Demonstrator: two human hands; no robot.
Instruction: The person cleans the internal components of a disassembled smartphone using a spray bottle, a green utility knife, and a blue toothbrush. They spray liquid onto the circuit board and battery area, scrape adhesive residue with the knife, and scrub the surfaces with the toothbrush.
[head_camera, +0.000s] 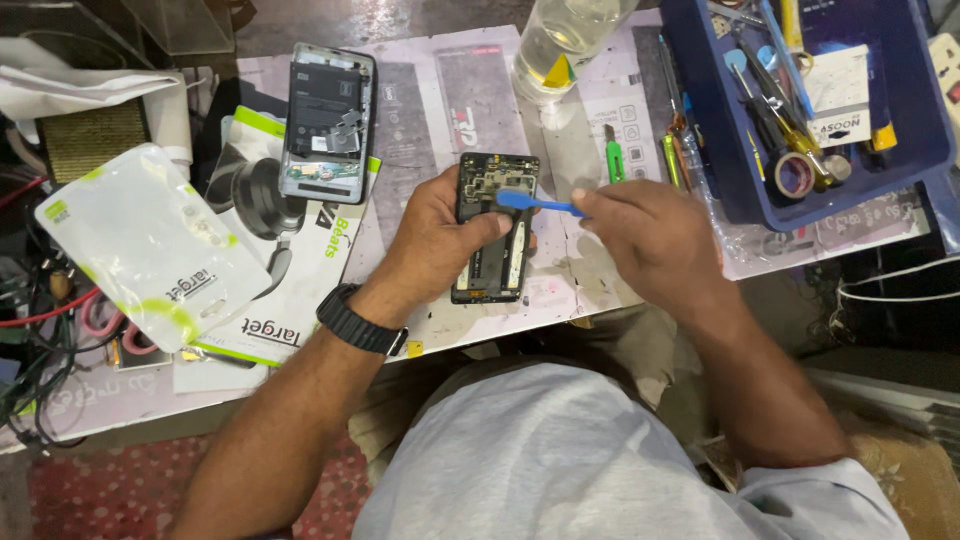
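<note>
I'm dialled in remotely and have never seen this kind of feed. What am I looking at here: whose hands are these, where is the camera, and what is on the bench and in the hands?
There is one picture, from a camera worn on the person's head, looking down at their own two bare hands over a cluttered workbench. The left hand, with a black wristwatch, grips an opened smartphone whose circuit board is exposed. The right hand pinches a thin blue plastic pry tool, its tip on the phone's upper part. Further back lies a second phone body, also opened. To the left are white and green accessory packets. A clear plastic bottle stands at the back, and a blue tray of screwdrivers and tape sits on the right.
</note>
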